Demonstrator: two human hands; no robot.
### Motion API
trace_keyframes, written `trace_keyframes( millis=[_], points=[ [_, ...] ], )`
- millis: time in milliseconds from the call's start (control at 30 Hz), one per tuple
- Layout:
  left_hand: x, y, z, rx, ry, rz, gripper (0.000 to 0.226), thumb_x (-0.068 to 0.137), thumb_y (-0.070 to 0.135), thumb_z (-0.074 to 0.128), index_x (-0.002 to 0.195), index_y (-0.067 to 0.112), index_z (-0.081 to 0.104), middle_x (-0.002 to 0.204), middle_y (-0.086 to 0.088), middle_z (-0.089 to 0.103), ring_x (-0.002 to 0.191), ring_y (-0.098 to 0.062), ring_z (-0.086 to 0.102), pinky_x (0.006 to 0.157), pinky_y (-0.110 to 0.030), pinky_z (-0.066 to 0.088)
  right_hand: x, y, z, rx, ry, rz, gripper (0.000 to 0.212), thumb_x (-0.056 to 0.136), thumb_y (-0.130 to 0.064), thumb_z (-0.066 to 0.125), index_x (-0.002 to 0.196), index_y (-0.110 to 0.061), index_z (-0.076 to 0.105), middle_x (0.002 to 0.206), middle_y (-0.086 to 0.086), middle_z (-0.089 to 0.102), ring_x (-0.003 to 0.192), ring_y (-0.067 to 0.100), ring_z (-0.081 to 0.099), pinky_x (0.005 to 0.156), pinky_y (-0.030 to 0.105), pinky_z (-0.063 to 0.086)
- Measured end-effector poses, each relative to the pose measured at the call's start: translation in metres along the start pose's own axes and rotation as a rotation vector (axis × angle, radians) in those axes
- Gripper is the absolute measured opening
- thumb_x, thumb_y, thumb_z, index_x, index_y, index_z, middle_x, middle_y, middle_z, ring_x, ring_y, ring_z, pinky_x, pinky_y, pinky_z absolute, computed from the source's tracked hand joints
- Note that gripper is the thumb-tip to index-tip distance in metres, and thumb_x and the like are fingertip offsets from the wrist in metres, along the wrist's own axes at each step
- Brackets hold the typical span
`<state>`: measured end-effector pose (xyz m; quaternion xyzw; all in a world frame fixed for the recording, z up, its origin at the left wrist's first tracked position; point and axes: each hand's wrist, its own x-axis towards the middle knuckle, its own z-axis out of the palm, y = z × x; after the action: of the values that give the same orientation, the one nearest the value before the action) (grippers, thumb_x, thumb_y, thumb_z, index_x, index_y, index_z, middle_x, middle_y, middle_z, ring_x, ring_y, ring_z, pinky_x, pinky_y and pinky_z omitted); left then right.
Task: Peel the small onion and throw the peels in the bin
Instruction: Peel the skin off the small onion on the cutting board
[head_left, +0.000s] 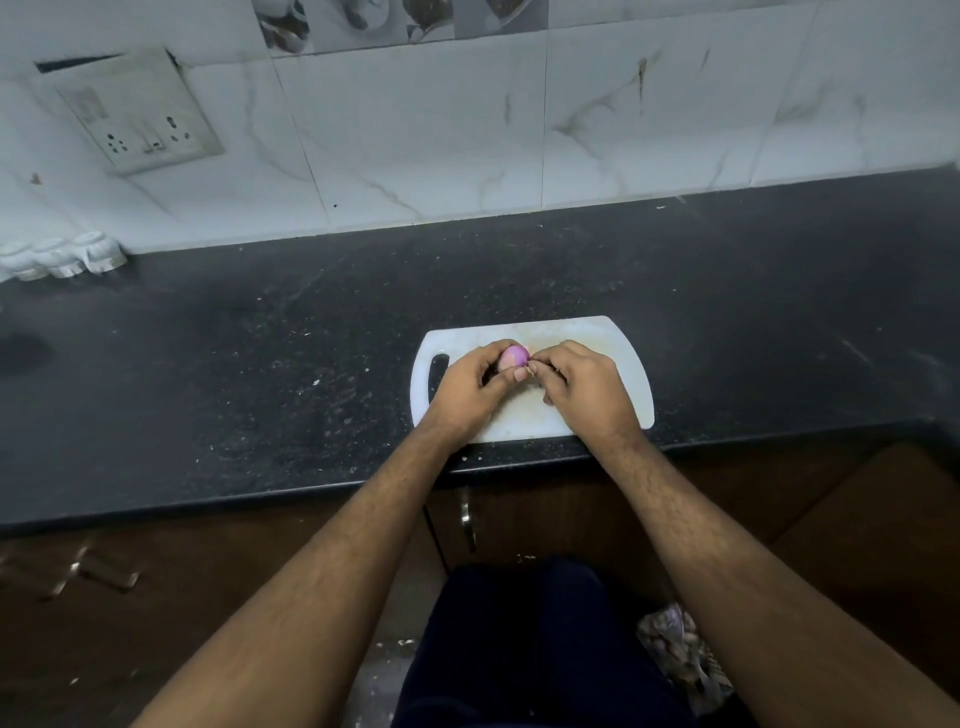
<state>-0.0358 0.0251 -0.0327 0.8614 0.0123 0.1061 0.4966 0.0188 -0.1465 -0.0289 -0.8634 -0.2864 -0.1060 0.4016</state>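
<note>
A small purple onion is held just above a white cutting board near the counter's front edge. My left hand wraps around the onion, thumb across its near side. My right hand meets it from the right, with its fingertips pinched on a thin bit of peel at the onion's right end. Part of the onion shows glossy and pink-purple between the fingers; the rest is hidden by my hands. Down on the floor at the lower right sits a bag holding peels, partly behind my right forearm.
The dark speckled counter runs left to right, backed by a white marble-tiled wall with a socket plate. White jars stand at the back left. Brown cabinet doors with a handle lie below the counter edge.
</note>
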Motion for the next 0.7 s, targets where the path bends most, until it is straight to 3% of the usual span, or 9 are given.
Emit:
trace_keyframes(
  millis=[67,233,467,600,700],
  points=[
    [0.0000,-0.0028,-0.0021,0.036,-0.031,0.000,0.038,0.100,0.037,0.067,0.135,0.022,0.065,0.127,0.003,0.071,0.119,-0.013,0.065,0.103,-0.026,0.048,-0.0008,0.0004,0.0007,-0.025,-0.020,-0.020,0.016,0.095,-0.027,0.068,0.098,-0.013,0.075,0.088,-0.005,0.066,0.066,0.012,0.063,0.067,0.028,0.056],
    [-0.0026,-0.0022,-0.0047,0.059,-0.029,0.006,0.038,0.103,0.041,0.063,0.137,0.025,0.063,0.127,0.006,0.070,0.120,-0.010,0.064,0.102,-0.024,0.048,0.0009,-0.0030,-0.0013,0.060,-0.039,0.015,0.016,0.097,-0.024,0.068,0.104,-0.011,0.076,0.091,-0.006,0.065,0.063,0.003,0.062,0.058,0.006,0.048],
    [-0.0050,-0.0013,-0.0035,0.070,0.002,0.020,0.037,0.103,0.042,0.061,0.135,0.025,0.064,0.124,0.006,0.071,0.117,-0.010,0.065,0.102,-0.029,0.051,-0.0015,-0.0042,-0.0019,0.053,-0.030,0.008,0.019,0.098,-0.028,0.067,0.107,-0.014,0.076,0.087,-0.012,0.061,0.057,0.005,0.062,0.063,0.006,0.046],
    [-0.0049,0.0000,-0.0021,0.109,0.006,0.039,0.036,0.104,0.037,0.062,0.136,0.022,0.064,0.122,0.001,0.070,0.116,-0.015,0.063,0.101,-0.031,0.049,-0.0025,-0.0026,-0.0002,0.008,-0.031,-0.020,0.016,0.098,-0.027,0.066,0.100,-0.014,0.076,0.089,-0.008,0.064,0.058,0.005,0.063,0.063,0.012,0.050],
    [-0.0040,0.0006,-0.0014,0.140,0.005,0.072,0.035,0.103,0.033,0.063,0.135,0.020,0.064,0.119,0.000,0.070,0.114,-0.016,0.061,0.099,-0.032,0.048,-0.0029,0.0003,0.0018,-0.003,-0.022,-0.033,0.014,0.096,-0.024,0.067,0.095,-0.013,0.075,0.089,-0.004,0.066,0.062,0.011,0.064,0.066,0.033,0.057]
  ],
)
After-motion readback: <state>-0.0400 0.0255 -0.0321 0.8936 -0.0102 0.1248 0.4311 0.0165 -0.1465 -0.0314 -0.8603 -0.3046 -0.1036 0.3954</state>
